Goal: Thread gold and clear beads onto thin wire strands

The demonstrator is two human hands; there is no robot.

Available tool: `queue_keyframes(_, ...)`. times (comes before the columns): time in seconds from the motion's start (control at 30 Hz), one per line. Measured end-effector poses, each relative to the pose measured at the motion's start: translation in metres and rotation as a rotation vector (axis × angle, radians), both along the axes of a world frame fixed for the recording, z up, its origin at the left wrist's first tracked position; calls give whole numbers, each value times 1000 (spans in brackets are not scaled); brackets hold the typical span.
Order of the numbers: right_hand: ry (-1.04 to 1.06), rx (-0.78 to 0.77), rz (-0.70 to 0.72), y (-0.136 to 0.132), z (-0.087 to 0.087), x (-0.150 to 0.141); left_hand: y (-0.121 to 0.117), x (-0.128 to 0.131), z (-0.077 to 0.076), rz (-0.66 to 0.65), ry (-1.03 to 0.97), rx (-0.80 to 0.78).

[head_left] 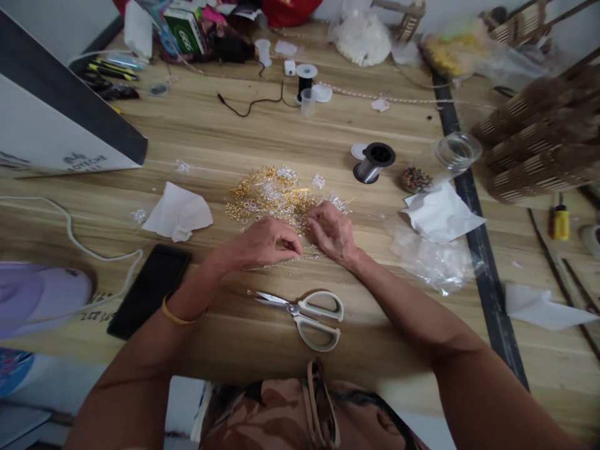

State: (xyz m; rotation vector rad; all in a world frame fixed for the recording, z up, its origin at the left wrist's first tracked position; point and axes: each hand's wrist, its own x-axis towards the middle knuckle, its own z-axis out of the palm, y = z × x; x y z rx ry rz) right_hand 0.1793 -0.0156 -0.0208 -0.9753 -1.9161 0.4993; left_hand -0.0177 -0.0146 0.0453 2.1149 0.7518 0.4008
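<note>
A pile of small gold and silver jewellery findings (pixel 281 194) lies on the wooden table. My left hand (pixel 266 242) rests at the pile's near edge, thumb and fingertips pinched together; whatever is between them is too small to name. My right hand (pixel 332 230) is curled at the pile's right side, its fingertips closed among the pieces, and what they hold is hidden. A thin silver chain (pixel 276 264) runs along the table under both hands. White-handled scissors (pixel 300 311) lie nearer to me, blades slightly apart and pointing left.
A black phone (pixel 149 290) and a crumpled paper (pixel 178 211) lie to the left. Right of the pile stand a wire spool (pixel 374 164), a tipped glass jar (pixel 452 156) of beads and clear plastic bags (pixel 434 262). A large box (pixel 60 119) juts in at the left.
</note>
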Motion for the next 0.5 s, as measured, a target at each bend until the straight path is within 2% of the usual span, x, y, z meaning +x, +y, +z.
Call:
queue_keyframes(0.27, 9, 8, 2, 0, -1, 0, -15, -8, 0, -167, 300, 152)
queue_keyframes(0.4, 6, 22, 2, 1, 0, 0, -22, -7, -7, -174, 372, 210)
queue_keyframes(0.5, -1, 29, 1, 1, 0, -1, -26, -7, -14, -121, 349, 263)
